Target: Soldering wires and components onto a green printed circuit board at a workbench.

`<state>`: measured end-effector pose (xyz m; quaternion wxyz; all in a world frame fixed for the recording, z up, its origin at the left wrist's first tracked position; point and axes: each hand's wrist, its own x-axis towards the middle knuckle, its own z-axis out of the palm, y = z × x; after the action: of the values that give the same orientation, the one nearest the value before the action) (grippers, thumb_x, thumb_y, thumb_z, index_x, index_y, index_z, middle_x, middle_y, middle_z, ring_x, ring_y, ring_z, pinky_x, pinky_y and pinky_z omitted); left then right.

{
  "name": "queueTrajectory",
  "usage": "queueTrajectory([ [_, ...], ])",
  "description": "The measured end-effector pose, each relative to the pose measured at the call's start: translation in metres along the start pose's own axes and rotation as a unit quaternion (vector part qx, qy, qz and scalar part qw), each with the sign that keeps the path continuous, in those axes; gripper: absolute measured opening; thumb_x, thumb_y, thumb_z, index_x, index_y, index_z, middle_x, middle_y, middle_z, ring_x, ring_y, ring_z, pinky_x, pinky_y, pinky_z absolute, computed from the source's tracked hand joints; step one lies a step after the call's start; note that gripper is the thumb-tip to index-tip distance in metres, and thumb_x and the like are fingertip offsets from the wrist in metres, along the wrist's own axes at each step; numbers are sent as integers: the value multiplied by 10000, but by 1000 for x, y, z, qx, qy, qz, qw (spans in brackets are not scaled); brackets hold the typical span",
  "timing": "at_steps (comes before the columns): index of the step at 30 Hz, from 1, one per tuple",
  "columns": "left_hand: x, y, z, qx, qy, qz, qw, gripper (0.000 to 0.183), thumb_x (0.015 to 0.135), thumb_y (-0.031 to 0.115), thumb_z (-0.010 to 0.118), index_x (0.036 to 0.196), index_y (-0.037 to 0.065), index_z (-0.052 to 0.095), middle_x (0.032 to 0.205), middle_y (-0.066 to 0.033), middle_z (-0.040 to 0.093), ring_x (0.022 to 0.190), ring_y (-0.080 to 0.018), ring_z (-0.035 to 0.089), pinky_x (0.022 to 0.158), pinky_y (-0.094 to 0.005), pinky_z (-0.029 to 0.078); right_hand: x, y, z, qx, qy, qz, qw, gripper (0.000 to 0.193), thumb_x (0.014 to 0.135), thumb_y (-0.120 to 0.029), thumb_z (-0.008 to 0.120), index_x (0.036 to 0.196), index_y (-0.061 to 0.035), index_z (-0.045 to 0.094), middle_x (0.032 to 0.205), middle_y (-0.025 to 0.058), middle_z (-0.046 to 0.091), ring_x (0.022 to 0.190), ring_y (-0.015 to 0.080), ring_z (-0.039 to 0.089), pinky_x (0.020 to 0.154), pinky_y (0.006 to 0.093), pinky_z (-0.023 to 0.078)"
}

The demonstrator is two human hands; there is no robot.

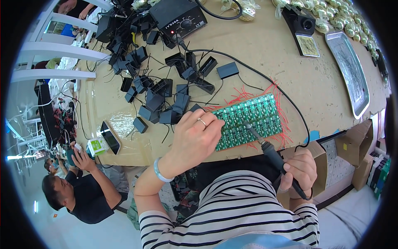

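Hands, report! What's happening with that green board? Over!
Right hand gripping soldering iron, tip over green circuit board. Left hand at board's left edge. Red wires sticking out.

Electronics workshop, soldering iron (pixel 273 157), green circuit board (pixel 253 113), piled black boxes (pixel 154 100)

A white-edged phone (pixel 110 137) lies on the brown table (pixel 257 41), with a green and white packet (pixel 97 146) just beside it; a shiny metal tray (pixel 350 79) lies at the far right, near a heap of gold balls (pixel 350 30); an open cardboard box (pixel 351 137) is below the table's right side; a person in a dark shirt (pixel 93 201) is at the left, below some white bars (pixel 54 75).
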<state>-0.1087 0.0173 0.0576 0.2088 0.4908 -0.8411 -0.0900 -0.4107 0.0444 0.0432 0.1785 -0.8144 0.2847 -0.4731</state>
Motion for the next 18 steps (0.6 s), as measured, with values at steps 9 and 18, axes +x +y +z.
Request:
queueTrajectory([
  [9, -1, 5, 1, 8, -4, -15, 1000, 228, 719, 26, 730, 945, 44, 703, 928, -43, 596, 882, -239, 574, 735, -369, 488, -6, -1, -4, -7, 30, 19, 999, 154, 932, -142, 668, 967, 4, 631, 809, 92, 673, 637, 233, 622, 588, 361, 532],
  [18, 8, 8, -15, 11, 101, -83, 991, 170, 792, 33, 777, 931, 29, 680, 971, -84, 627, 851, -272, 596, 722, -362, 505, -5, -4, 0, -39, 82, 38, 995, 215, 967, -177, 580, 833, -10, 560, 717, 98, 606, 568, 232, 555, 544, 363, 466],
])
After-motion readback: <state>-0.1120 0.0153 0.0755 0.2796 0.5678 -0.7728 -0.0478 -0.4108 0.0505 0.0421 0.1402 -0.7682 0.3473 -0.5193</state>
